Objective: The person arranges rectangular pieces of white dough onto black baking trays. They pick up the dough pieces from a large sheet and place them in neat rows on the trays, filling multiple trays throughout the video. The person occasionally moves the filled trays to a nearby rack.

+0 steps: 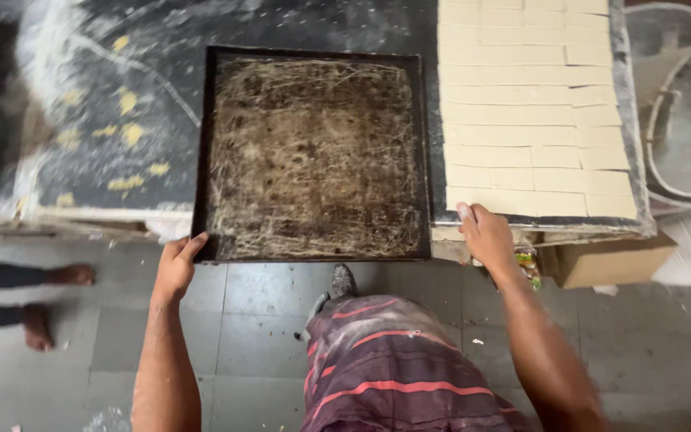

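A dark, scratched square baking tray (pixel 313 152) lies on the floured black worktop (pixel 121 72), its near edge overhanging the front. My left hand (pixel 176 264) touches the tray's near left corner, fingers curled at the rim. My right hand (pixel 485 234) rests on the worktop's front edge beside the tray's right corner, fingertips touching the nearest row of pale cut dough pieces (pixel 533 104). The dough lies in many rectangular rows to the tray's right.
Yellow dough scraps (pixel 125 104) dot the worktop at left. A cardboard box (pixel 609 260) sits under the worktop's right end, a round metal basin (pixel 685 120) beyond. Another person's bare feet (pixel 49 300) stand on the tiled floor at left. My striped wrap (pixel 393 368) fills the bottom.
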